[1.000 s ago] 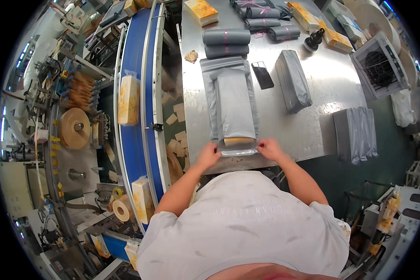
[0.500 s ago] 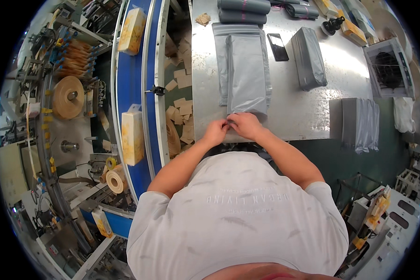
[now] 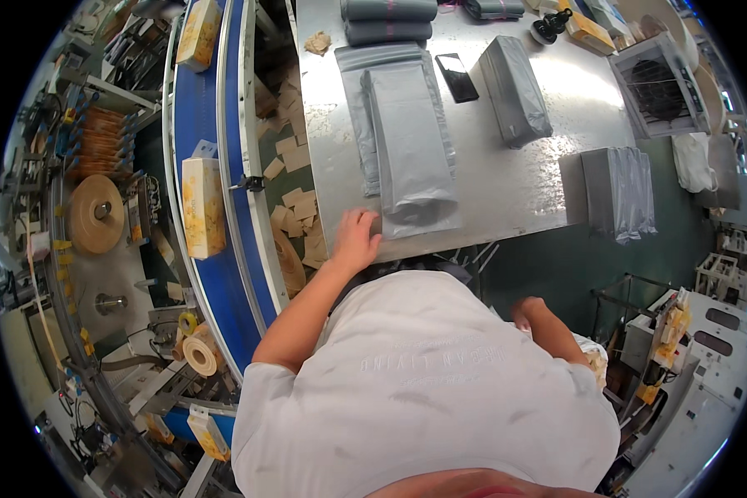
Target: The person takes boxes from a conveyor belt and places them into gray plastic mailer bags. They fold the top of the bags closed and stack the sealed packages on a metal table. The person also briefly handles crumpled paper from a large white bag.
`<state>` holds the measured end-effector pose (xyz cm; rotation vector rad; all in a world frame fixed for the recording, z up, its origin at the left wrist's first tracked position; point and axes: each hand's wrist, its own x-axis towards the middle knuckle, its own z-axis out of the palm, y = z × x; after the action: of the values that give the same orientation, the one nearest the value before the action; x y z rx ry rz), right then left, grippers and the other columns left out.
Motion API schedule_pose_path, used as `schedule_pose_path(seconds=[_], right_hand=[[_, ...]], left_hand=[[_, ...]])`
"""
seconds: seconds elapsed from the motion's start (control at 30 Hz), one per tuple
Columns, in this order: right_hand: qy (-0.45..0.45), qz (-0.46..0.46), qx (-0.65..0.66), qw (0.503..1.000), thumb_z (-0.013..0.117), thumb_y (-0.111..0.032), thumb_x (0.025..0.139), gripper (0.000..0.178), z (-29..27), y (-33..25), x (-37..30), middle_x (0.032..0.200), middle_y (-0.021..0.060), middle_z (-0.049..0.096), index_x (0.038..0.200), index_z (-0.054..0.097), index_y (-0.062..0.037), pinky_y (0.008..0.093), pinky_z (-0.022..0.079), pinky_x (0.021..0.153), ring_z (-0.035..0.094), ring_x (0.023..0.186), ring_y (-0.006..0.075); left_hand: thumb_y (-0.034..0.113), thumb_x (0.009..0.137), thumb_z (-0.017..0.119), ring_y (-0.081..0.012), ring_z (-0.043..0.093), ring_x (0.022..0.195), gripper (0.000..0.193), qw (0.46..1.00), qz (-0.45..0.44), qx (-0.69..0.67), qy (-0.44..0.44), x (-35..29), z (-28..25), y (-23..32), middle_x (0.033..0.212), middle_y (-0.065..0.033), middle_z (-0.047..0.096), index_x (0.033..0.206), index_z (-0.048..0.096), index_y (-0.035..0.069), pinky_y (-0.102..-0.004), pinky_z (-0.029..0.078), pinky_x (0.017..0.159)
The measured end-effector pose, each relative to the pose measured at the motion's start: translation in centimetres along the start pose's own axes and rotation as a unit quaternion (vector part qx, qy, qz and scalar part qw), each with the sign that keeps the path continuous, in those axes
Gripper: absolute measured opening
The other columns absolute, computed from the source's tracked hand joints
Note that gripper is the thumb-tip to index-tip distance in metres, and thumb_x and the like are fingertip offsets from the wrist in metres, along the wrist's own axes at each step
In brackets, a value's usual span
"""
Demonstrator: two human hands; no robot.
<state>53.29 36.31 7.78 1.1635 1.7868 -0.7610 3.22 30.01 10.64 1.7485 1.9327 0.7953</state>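
A flat grey plastic bag lies lengthwise on a pile of similar bags on the metal table. Its near end gapes slightly toward me. My left hand rests at the table's near edge, just left of that end, with fingers and thumb apart and nothing visible in them. Low beside my body on the right is my right hand, away from the table. Its fingers are mostly hidden and blurred, so what it holds, if anything, does not show.
Right of the bags lie a black phone and a filled grey parcel. Grey rolls sit at the back. More grey bags hang over the table's right edge. On the left, a blue conveyor carries yellow-and-white packs.
Both hands have parted from the bag's near end. My right hand has dropped down to my right side; my left has shifted slightly left. The view has swung right.
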Motion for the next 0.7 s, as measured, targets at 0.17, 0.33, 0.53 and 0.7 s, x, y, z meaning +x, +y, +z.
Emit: schedule_pose_path(seconds=[0.17,0.33,0.53,0.7], right_hand=[[0.476,-0.238,0.006,0.847,0.065,-0.002,0.087,0.039,-14.2,-9.5,-1.1,0.116,0.0117,0.067,0.124,0.067,-0.0093,0.047,0.054,0.099,0.064,0.113,0.0354],[0.518,-0.496,-0.233,0.657,0.066,-0.002,0.084,0.039,-22.1,-13.4,2.5,0.126,0.0041,0.07,0.122,0.07,-0.0082,0.0428,0.05,0.111,0.06,0.132,0.0308],[0.393,-0.556,-0.019,0.732,0.064,-0.005,0.091,0.015,-21.9,-10.2,7.6,0.11,0.0077,0.075,0.101,0.074,-0.0052,0.0381,0.056,0.101,0.07,0.112,0.0289],[0.311,-0.272,0.471,0.78,0.065,-0.011,0.1,0.014,-21.1,-12.5,9.6,0.086,0.0111,0.072,0.094,0.072,-0.0001,0.035,0.055,0.08,0.07,0.084,0.024]], left_hand=[[0.008,0.087,0.07,-0.031,0.044,0.15,0.034,0.937,0.311,0.157,-0.032,4.9,-2.9,0.5,0.158,-0.0115,0.051,0.121,0.069,0.006,-0.0462,0.042,0.12],[0.009,0.087,0.066,-0.0268,0.045,0.151,0.028,0.852,0.458,0.24,-0.078,8.3,-2.6,-0.1,0.157,-0.0111,0.054,0.113,0.072,0.001,-0.0414,0.041,0.124],[0.008,0.085,0.066,-0.0253,0.056,0.141,0.019,0.892,0.404,0.177,-0.098,6.9,-2.3,-0.7,0.143,-0.0104,0.064,0.102,0.071,0.001,-0.0408,0.048,0.117],[0.011,0.096,0.067,-0.0256,0.07,0.105,0.011,0.989,0.067,-0.119,-0.046,7.7,0.9,-0.2,0.108,-0.0103,0.071,0.089,0.065,0.003,-0.0367,0.056,0.091]])
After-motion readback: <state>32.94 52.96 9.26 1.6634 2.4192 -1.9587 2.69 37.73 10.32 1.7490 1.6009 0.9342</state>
